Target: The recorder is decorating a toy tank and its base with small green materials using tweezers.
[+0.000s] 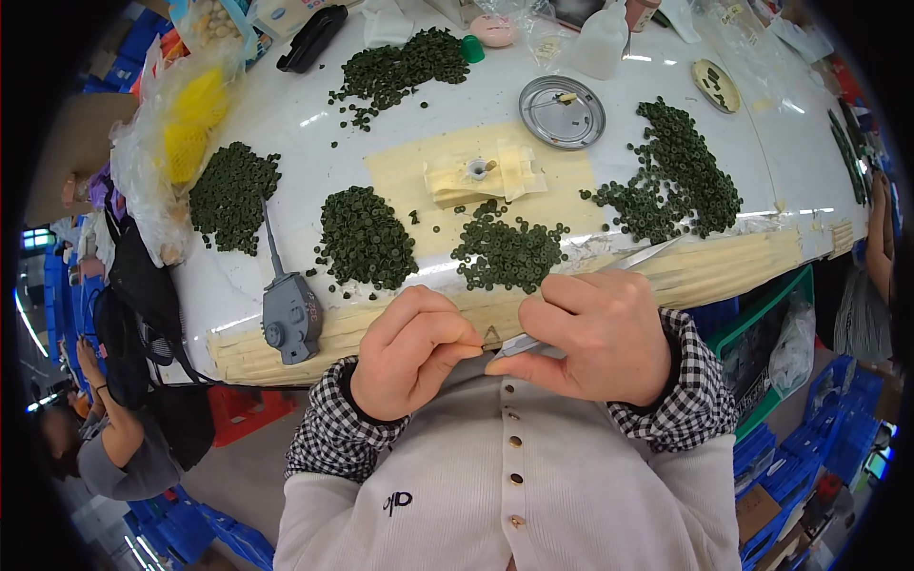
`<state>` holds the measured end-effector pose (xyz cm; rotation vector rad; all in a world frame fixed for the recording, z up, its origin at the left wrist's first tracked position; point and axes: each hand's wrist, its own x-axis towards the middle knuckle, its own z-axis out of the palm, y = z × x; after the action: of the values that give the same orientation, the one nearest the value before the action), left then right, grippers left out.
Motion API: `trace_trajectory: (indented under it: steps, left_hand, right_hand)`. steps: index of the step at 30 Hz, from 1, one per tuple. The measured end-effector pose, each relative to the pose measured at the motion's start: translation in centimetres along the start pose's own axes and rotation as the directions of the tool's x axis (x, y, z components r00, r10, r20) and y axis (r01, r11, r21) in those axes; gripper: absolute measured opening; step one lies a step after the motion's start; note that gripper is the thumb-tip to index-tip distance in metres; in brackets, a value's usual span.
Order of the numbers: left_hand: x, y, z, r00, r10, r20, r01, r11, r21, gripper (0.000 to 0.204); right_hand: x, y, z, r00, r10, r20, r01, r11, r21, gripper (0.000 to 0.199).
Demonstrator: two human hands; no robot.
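Note:
My left hand is closed in a pinch just off the table's front edge. Whatever lies between its fingertips is too small to make out. My right hand grips a slim silver metal tool, perhaps a craft knife; its front end nearly meets my left fingertips, and its tapered far end sticks out past the knuckles. Just beyond my hands lie a heap of small dark green rings and another green pile. A grey model tank turret with a long barrel rests left of my left hand.
More green parts lie in heaps at the far left, the back and the right. A round metal lid and a taped block stand mid-table. Tape covers the front edge. A person is at left.

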<state>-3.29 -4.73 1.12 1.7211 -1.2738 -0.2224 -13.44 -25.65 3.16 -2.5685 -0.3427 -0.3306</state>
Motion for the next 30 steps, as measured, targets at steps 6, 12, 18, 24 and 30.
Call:
trace_trajectory:
  steps: [6,12,18,24,30]
  left_hand:
    - [-0.9,-0.1,0.5,0.952,-0.302,0.056,0.270,0.735,-0.622,0.012]
    - [-0.7,-0.1,1.2,0.921,-0.344,0.183,0.324,0.413,-0.851,0.010]
    - [-0.8,0.5,1.4,0.905,-0.414,0.100,0.340,0.558,-0.757,0.008]
    - [-1.2,0.4,1.6,0.844,-0.508,0.170,0.397,0.380,-0.835,0.010]
    - [-1.0,0.6,0.9,0.832,-0.518,0.201,0.415,0.340,-0.844,0.011]
  right_hand:
    - [0.1,-0.1,0.1,0.989,0.075,-0.125,-0.053,0.985,0.164,0.026]
    - [0.5,-1.1,1.7,0.953,0.087,-0.290,0.014,0.944,0.330,0.032]
    - [0.5,-1.2,2.2,0.936,-0.077,-0.343,0.161,0.961,0.224,0.031]
    - [0.6,-0.9,2.5,0.913,-0.136,-0.384,0.205,0.968,0.146,0.029]
    - [0.4,-0.5,2.3,0.921,-0.139,-0.365,0.206,0.967,0.151,0.031]
